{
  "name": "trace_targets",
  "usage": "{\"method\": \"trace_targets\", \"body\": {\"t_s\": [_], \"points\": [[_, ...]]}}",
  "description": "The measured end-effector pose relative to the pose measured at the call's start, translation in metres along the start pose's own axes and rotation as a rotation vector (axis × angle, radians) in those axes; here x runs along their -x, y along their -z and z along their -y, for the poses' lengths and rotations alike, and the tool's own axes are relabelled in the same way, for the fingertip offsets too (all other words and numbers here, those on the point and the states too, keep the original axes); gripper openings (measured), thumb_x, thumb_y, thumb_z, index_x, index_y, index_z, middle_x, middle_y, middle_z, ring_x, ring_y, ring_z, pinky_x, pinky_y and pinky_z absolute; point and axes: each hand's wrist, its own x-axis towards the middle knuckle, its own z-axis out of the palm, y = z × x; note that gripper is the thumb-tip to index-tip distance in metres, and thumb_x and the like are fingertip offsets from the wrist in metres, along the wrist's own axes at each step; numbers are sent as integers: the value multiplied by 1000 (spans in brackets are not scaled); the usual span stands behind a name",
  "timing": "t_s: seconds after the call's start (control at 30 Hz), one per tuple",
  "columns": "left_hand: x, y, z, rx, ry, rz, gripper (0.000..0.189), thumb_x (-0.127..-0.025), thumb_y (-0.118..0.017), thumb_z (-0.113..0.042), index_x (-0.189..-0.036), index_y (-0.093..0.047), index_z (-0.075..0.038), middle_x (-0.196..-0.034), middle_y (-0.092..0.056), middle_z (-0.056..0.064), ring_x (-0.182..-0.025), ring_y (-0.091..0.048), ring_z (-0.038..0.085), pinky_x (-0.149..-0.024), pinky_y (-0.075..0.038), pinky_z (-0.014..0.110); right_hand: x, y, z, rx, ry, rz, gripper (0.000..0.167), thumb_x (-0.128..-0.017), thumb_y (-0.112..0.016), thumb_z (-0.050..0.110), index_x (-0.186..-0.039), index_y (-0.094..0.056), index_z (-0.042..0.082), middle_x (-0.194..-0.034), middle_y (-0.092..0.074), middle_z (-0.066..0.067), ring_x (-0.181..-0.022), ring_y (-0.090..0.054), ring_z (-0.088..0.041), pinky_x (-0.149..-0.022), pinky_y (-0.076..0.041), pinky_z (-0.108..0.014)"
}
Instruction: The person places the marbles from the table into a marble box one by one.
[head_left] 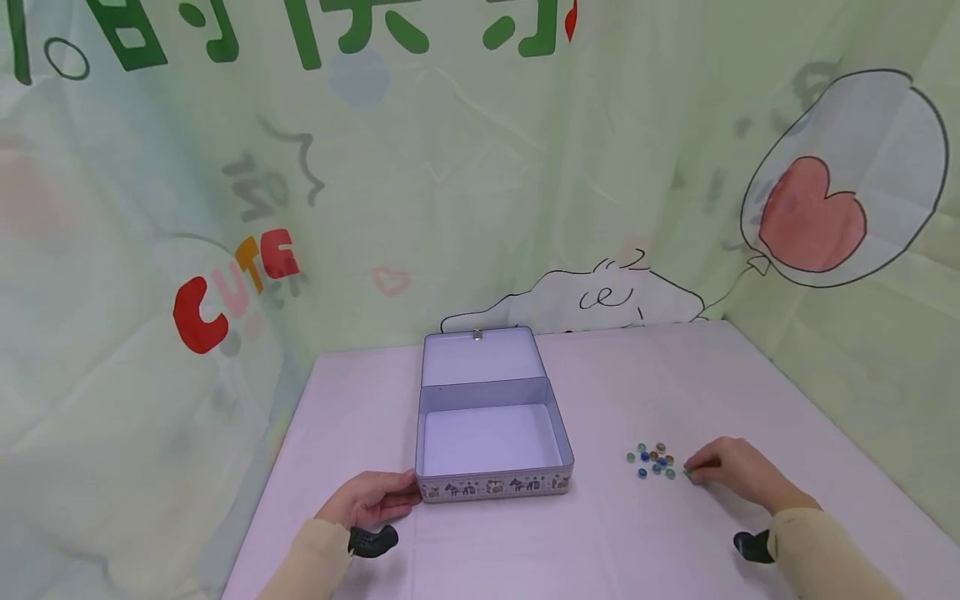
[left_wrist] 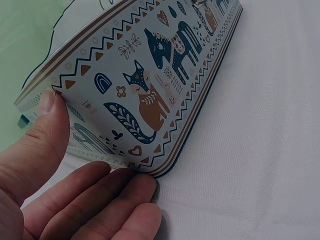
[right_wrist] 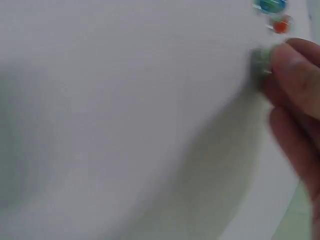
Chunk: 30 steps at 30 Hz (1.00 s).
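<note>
A hinged tin box with its lid raised stands on the table, and its inside is bare. My left hand is at its front left corner. In the left wrist view, the left thumb touches the corner while the extended fingers rest low against the side, which is printed with foxes and horses. To the right of the tin, my right hand pinches a small green glass marble between thumb and fingers, close to the tabletop; it is blurred in the right wrist view.
Several glass marbles, blue, green and amber, lie in a loose cluster just left of my right hand. A pale cloth covers the table. Printed curtains hang along the back and both sides.
</note>
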Motion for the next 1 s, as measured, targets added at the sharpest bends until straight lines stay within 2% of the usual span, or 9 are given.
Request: {"method": "trace_targets", "body": {"t_s": [0.07, 0.2, 0.4, 0.57, 0.63, 0.73, 0.87, 1.0], "points": [[1, 2, 0, 0, -4, -7, 45, -97, -72, -19, -128, -62, 11, -117, -74, 23, -101, -76, 25, -99, -59, 44, 2, 7, -2, -86, -28, 54, 18, -87, -79, 6, -104, -78, 1, -102, -76, -12, -89, -67, -23, -78, -61, -39], [5, 4, -1, 8, -12, 7, 41, -99, -70, -18, -128, -63, 11, -118, -74, 23, -102, -76, 25, -100, -58, 45, 8, 22, -19, -236, -26, 177, 22, -91, -74, 6, -109, -74, -7, -104, -76, -13, -83, -62, -15, -71, -59, -27], [8, 1, -3, 22, -10, 17, 42, -97, -72, -17, -127, -64, 12, -117, -75, 22, -101, -76, 25, -100, -58, 44, 19, 44, -43, -514, 36, 334, 39, -99, -68, 12, -123, -61, -19, -109, -78, -11, -88, -72, -8, -74, -62, -24], [6, -1, -2, 19, -8, 16, 43, -97, -73, -17, -127, -64, 12, -116, -75, 22, -100, -76, 24, -99, -58, 44, 12, 51, -42, -715, 118, 397, 32, -104, -58, 6, -127, -60, -16, -112, -78, -2, -98, -74, -8, -80, -62, -23], [4, -1, -1, 20, -9, 12, 42, -97, -73, -17, -127, -64, 12, -116, -75, 22, -101, -76, 25, -100, -58, 45, 4, 49, -33, -728, 143, 384, 32, -104, -57, 7, -127, -61, -15, -112, -78, 0, -100, -74, -9, -83, -62, -24], [3, -1, -1, 21, -6, 7, 42, -96, -73, -17, -126, -65, 11, -116, -75, 22, -103, -76, 27, -101, -58, 46, -12, 41, -4, -687, 154, 327, 36, -103, -61, 10, -128, -60, -16, -113, -78, -4, -100, -74, -11, -85, -62, -26], [4, -1, -3, 26, 5, -1, 44, -96, -74, -18, -127, -64, 11, -115, -75, 22, -106, -75, 30, -101, -57, 46, -41, 24, 50, -652, 172, 263, 44, -100, -67, 13, -129, -58, -18, -114, -77, -8, -98, -74, -12, -86, -63, -29], [6, -2, -3, 25, 5, -16, 43, -96, -73, -17, -127, -64, 12, -116, -75, 23, -108, -74, 31, -101, -58, 45, -72, 5, 101, -682, 219, 241, 46, -98, -70, 13, -130, -58, -18, -115, -77, -10, -100, -74, -12, -89, -62, -29]]}}
